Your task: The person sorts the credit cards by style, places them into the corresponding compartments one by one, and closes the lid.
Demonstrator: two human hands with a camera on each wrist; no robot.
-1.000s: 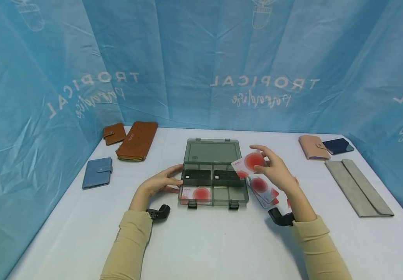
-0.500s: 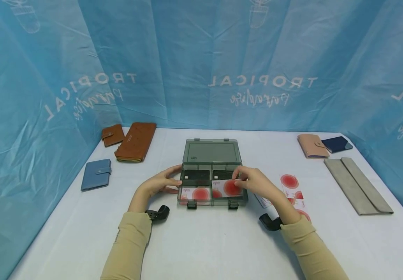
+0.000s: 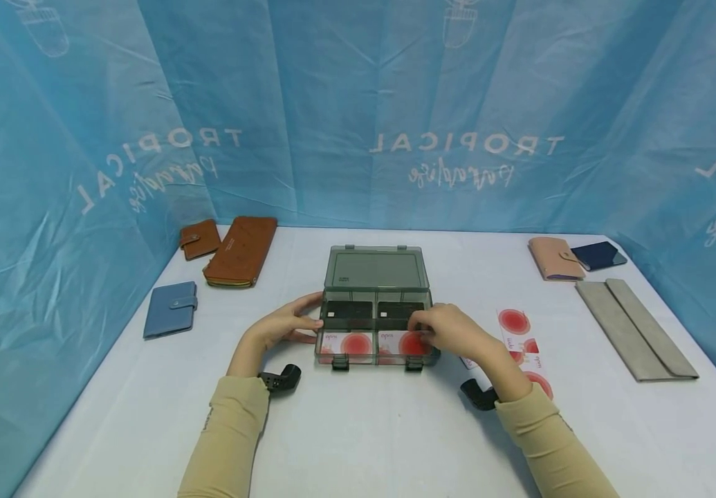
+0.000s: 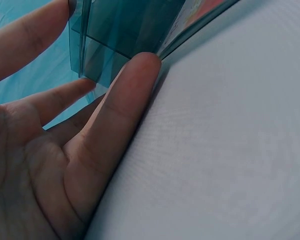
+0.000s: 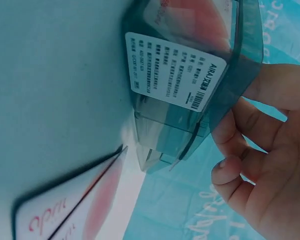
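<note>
A green see-through divided box stands on the table with its lid tipped back. Black cards lie in its two rear compartments, and a white card with red circles in the front left one. My left hand rests against the box's left side; in the left wrist view its straight fingers and thumb touch the wall. Over the front right compartment, my right hand pinches the right part of another red-and-white card, which sits inside. The box wall partly hides these fingertips in the right wrist view.
Loose red-and-white cards lie right of the box, partly under my right forearm. At left are a blue card holder, a brown wallet and a small brown holder. A pink holder, dark holder and grey pouch lie right.
My right hand has brought the red-and-white card left from above the loose cards and lowered it into the front right compartment. My left hand has stayed at the box's side.
</note>
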